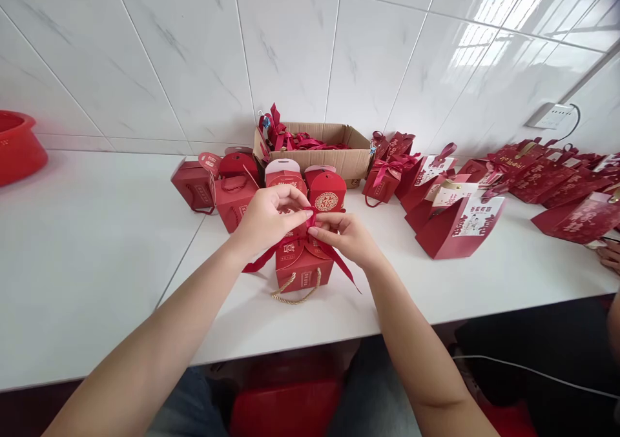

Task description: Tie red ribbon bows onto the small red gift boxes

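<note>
A red gift box (304, 263) with gold lettering stands on the white table in front of me, its twisted gold cord handle (296, 300) hanging over the near side. Above its top, both hands pinch a dark red ribbon (339, 263), whose loose tails spread to left and right. My left hand (271, 214) is closed on the ribbon from the left, thumb against fingers. From the right, my right hand (346, 235) is closed on it a little lower. The fingers partly hide the middle of the ribbon.
Behind stands a cardboard box (334, 159) of red ribbons, with several red boxes (194, 182) before it. Finished-looking red gift boxes (458, 227) fill the right side. A red basin (22, 146) is far left. Another person's hand (609, 256) shows at the right edge.
</note>
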{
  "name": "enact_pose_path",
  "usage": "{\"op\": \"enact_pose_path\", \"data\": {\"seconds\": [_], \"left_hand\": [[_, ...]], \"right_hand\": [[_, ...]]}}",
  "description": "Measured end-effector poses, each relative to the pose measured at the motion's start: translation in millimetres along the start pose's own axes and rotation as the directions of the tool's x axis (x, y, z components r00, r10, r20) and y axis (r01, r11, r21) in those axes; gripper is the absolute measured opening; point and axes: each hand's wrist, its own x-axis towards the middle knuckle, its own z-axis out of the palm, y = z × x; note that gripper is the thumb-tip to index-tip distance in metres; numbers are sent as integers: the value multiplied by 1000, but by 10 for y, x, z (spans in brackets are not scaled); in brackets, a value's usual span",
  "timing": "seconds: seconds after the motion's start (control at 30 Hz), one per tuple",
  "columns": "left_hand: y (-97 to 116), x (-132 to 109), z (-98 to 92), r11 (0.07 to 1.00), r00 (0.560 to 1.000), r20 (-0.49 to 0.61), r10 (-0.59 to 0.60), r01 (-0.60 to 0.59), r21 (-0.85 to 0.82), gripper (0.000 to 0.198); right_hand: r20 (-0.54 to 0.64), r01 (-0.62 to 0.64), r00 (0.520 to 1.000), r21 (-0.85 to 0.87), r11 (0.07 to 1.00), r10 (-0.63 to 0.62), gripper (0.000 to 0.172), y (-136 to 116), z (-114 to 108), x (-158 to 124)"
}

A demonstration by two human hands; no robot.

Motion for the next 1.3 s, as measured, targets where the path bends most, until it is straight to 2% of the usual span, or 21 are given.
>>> {"op": "enact_pose_path", "data": {"seconds": [0.07, 0.17, 0.27, 0.37, 0.47, 0.63, 0.77, 0.9, 1.13, 1.3], "left_hand": [[1, -4, 27, 999, 1000, -16, 18, -18, -34, 13], [-18, -40, 30, 998, 998, -56, 34, -37, -52, 17], [-94, -121, -45, 998, 999, -52, -10, 14, 66, 21], [-191, -204, -144, 948, 993, 59, -104, 81, 308, 23], [-244, -237, -197, 899, 984, 116, -138, 75, 431, 23], [-241, -230, -212, 886, 974, 148, -169, 84, 455, 24], [-234, -247, -198, 894, 974, 136, -183, 107, 436, 24], [-187, -236, -190, 888, 968, 153, -199, 112, 446, 21], [-86, -215, -252, 879, 924, 242, -297, 166, 448, 25], [-66, -268, -222, 860, 919, 239, -312, 166, 483, 28]], "right_hand": [[19, 16, 1000, -15, 1000, -16, 31, 1, 14, 0], [-36, 103, 994, -47, 994, -105, 21, 12, 27, 11], [-55, 162, 985, -61, 985, -165, 18, 11, 28, 13], [42, 120, 992, 4, 993, -120, 20, -6, 16, -9], [120, 75, 990, 40, 996, -79, 22, -19, -15, -41], [184, 76, 982, -134, 988, -51, 21, -34, -80, -63], [171, 83, 984, -208, 975, -47, 21, -74, -74, -76], [233, 46, 972, -143, 989, -12, 19, -112, -51, -101], [345, -2, 939, 8, 1000, -1, 17, -108, -71, -103], [341, -163, 932, 95, 982, 121, 21, -132, -64, -99]]}}
